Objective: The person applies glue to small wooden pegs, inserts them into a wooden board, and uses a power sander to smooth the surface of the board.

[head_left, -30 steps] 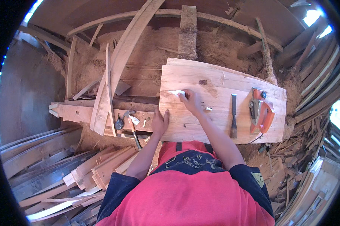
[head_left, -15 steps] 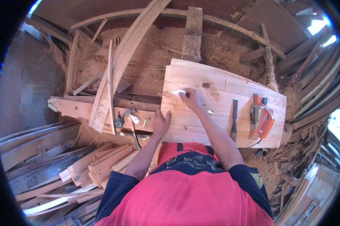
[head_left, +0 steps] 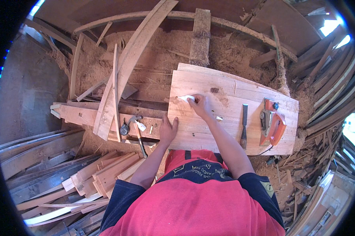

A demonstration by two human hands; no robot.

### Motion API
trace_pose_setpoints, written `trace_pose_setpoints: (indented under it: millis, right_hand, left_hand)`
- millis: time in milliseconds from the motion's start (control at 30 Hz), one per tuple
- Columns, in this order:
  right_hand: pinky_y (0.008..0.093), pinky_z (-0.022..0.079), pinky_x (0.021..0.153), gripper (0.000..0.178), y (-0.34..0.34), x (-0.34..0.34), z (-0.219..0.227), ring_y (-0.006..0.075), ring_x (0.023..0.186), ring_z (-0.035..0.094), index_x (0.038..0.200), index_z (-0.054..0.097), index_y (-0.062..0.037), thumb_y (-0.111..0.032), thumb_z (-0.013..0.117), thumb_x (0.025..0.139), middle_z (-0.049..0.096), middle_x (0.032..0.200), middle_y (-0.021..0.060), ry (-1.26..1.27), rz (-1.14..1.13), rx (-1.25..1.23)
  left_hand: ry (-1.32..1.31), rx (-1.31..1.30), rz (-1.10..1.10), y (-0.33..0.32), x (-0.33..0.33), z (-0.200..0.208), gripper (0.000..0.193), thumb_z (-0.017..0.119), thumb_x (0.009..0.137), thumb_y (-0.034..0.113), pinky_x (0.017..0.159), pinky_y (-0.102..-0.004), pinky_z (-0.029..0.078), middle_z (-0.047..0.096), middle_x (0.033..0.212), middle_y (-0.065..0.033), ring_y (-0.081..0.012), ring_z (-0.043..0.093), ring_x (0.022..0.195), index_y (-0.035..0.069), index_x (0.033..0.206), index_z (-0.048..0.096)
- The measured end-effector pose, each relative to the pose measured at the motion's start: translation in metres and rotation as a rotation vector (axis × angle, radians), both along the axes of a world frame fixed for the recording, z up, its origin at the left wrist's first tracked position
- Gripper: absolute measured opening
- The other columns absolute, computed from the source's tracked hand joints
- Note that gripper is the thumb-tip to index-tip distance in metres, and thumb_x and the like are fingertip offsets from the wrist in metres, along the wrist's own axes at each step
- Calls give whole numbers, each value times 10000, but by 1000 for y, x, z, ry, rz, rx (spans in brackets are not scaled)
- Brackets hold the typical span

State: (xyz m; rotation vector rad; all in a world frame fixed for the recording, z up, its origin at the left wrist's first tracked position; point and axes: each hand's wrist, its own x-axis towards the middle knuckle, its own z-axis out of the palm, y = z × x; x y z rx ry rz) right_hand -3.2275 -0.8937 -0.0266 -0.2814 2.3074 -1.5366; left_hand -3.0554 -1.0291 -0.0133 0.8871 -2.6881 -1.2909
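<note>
1. The right hand (head_left: 201,105) is closed, thumb and fingers pinched around a small white plastic bottle (head_left: 187,98).
2. The bottle lies tilted low over the left part of a broad pale wooden panel (head_left: 209,135), its narrow tip pointing left; whether the tip touches the wood, I cannot tell.
3. The left hand (head_left: 168,130) rests at the panel's left edge, thumb on top; how far its fingers curl beneath, I cannot tell.
4. On the panel, just right of the right forearm, lies a small pale cylindrical piece (head_left: 219,118).
5. Farther right are 2 tools: a dark flat-bladed chisel (head_left: 244,126), then an orange-and-grey power planer (head_left: 272,122).
6. Left of the panel, on a long wooden beam (head_left: 89,116), sit a black round tape measure (head_left: 124,129), a claw hammer with a wood-and-black handle (head_left: 140,138) and a second white bottle (head_left: 141,126).
7. Stacked brown wooden boards (head_left: 116,173) lie at near left.
</note>
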Motion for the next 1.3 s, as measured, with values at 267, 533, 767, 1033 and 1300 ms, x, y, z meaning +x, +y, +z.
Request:
trace_pose_setpoints:
  millis: [267,533,767,1033,1300]
  right_hand:
    - [304,470,560,281,1,1,-2,132,611,613,977,738,44,-213,766,868,691,712,95,18,-4,-8]
    - [336,496,579,294,4,3,9,177,616,645,954,743,44,-228,776,850,706,716,139,4,-19,41]
    - [286,448,549,270,4,7,22,98,599,572,977,743,40,-209,756,873,676,693,59,6,-16,28]
    - [302,469,556,297,9,7,7,115,602,601,993,745,35,-230,770,863,698,700,82,-63,-49,-29]
    - [278,461,566,303,-7,24,36,82,623,576,979,734,28,-248,792,869,686,712,48,1,31,29]
  left_hand:
    - [89,-25,28,1,3,-6,521,599,983,392,831,-553,498,630,1065,-347,-514,626,969,-46,1249,509]
    - [-35,58,-6,-2,3,-1,514,599,984,370,880,-544,494,612,1146,-329,-501,607,1051,-14,1306,482]
    - [55,26,14,-3,6,-14,590,604,983,381,891,-541,502,616,1148,-333,-501,616,1051,-25,1381,448]
    - [53,50,11,-1,4,-9,592,601,986,374,883,-546,505,606,1168,-357,-514,619,1048,-32,1383,436]
    - [13,28,20,-4,8,-11,595,595,986,369,885,-541,507,597,1193,-359,-514,619,1049,-43,1383,432]
